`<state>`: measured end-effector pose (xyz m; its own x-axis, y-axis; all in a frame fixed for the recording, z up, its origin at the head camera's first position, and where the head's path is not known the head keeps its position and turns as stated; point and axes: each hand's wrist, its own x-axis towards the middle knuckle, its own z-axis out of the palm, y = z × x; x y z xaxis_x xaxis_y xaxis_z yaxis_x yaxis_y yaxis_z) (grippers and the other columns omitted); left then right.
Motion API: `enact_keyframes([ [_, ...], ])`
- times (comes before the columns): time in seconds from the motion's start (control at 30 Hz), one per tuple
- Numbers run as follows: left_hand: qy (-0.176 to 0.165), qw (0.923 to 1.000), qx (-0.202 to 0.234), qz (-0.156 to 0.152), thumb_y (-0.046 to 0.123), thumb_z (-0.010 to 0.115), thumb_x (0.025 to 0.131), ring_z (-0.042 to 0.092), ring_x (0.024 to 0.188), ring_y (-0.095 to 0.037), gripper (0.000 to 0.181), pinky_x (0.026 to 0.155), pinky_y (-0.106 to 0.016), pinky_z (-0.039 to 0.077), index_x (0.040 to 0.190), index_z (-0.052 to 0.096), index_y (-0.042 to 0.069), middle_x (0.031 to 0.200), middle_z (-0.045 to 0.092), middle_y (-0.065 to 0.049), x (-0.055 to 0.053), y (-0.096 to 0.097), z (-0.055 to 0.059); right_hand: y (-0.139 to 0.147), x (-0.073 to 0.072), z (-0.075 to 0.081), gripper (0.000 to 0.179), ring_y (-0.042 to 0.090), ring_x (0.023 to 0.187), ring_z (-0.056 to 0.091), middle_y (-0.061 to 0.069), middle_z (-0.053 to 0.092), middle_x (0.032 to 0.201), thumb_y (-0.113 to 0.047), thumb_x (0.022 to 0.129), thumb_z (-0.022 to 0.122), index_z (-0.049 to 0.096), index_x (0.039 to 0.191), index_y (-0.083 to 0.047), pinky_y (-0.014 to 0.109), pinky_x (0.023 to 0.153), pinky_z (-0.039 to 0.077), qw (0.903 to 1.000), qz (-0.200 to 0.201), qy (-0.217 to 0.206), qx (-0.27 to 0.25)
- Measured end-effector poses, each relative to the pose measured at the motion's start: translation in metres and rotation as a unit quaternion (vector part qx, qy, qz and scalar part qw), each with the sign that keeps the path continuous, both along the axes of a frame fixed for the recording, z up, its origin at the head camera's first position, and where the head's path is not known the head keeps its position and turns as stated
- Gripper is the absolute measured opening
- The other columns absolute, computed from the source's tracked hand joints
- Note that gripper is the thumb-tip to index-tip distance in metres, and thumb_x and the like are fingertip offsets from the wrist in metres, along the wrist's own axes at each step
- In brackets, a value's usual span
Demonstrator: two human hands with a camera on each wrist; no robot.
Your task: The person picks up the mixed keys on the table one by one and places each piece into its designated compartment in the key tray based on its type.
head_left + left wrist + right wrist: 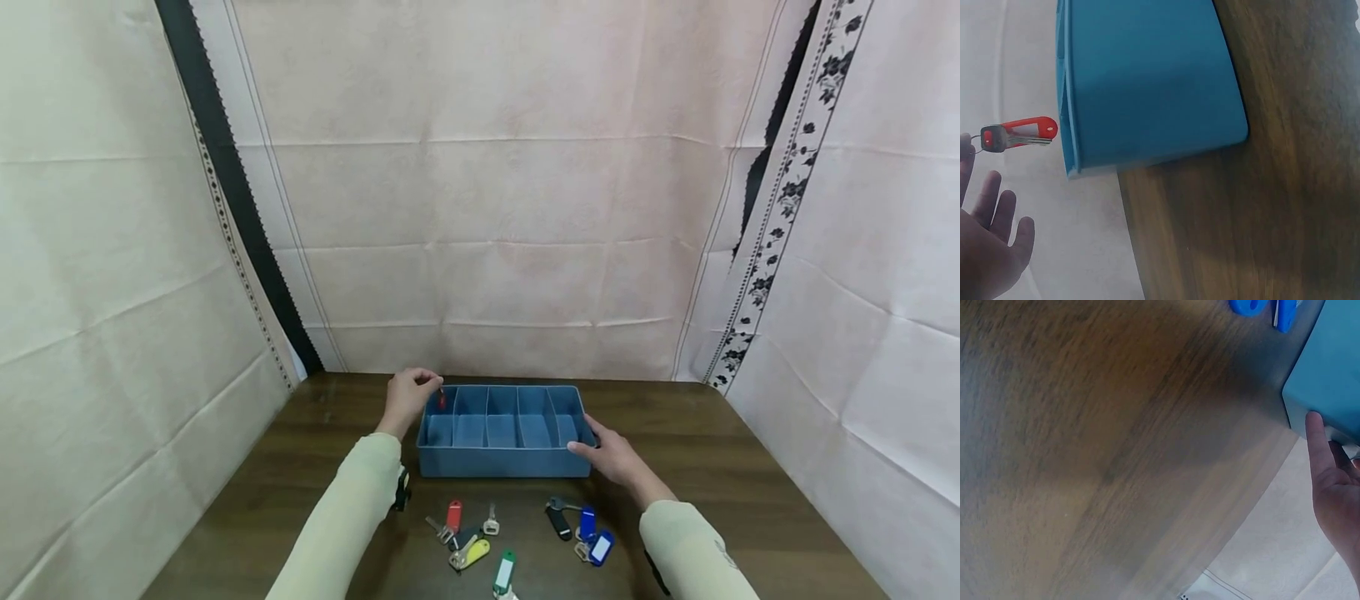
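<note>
My left hand point(411, 393) pinches the ring of a key with a red tag point(1029, 130) between thumb and fingertip. In the head view the red tag hangs over the leftmost compartment of the blue divided box point(502, 462); in the left wrist view the silver key point(997, 139) dangles beside the tag. My right hand point(617, 454) holds the box's right end, its thumb at the front rim and its fingers along the right side. The box has several compartments in a row.
In front of the box lie keys with a red tag point(453, 515), a yellow tag point(477, 550) and a green tag point(505, 571). To their right are a black tag point(558, 522) and blue tags point(601, 548). Pale cloth point(510, 208) hangs behind the wooden table point(735, 467).
</note>
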<state>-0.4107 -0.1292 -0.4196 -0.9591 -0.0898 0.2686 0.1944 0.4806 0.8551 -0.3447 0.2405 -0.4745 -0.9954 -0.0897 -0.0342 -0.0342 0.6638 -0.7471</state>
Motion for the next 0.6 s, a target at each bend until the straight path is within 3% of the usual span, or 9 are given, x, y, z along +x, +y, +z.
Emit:
enact_keyframes([
  [0.2,0.002,0.9998,-0.012,-0.016,0.027,0.068,0.096,0.059,0.111,-0.028,0.03,0.095,-0.045,0.05,0.118,0.071,0.007,0.121,0.066,-0.011,-0.003,-0.005,0.002,-0.001,-0.002,0.001,0.09,0.053,0.138,0.03,0.028,0.029,0.156,-0.057,0.092,0.061,0.021,0.159,-0.011,0.07,0.103,0.031,1.0,-0.002,-0.002,-0.001],
  [0.37,-0.002,0.9997,-0.014,-0.022,0.027,0.067,0.096,0.058,0.114,-0.029,0.031,0.098,-0.047,0.049,0.121,0.069,0.009,0.123,0.065,-0.012,0.0,-0.008,0.009,-0.001,-0.003,0.002,0.08,0.053,0.138,0.029,0.028,0.028,0.156,-0.045,0.098,0.06,0.02,0.159,-0.011,0.069,0.103,0.031,1.0,-0.004,0.0,0.003],
  [0.6,-0.005,0.9992,-0.028,-0.027,0.027,0.067,0.097,0.058,0.115,-0.03,0.033,0.096,-0.047,0.049,0.124,0.067,0.007,0.125,0.064,-0.012,0.005,-0.015,0.011,0.0,-0.003,0.0,0.08,0.053,0.139,0.027,0.028,0.027,0.156,-0.045,0.098,0.06,0.02,0.159,-0.011,0.069,0.104,0.03,0.9999,-0.002,-0.005,0.009],
])
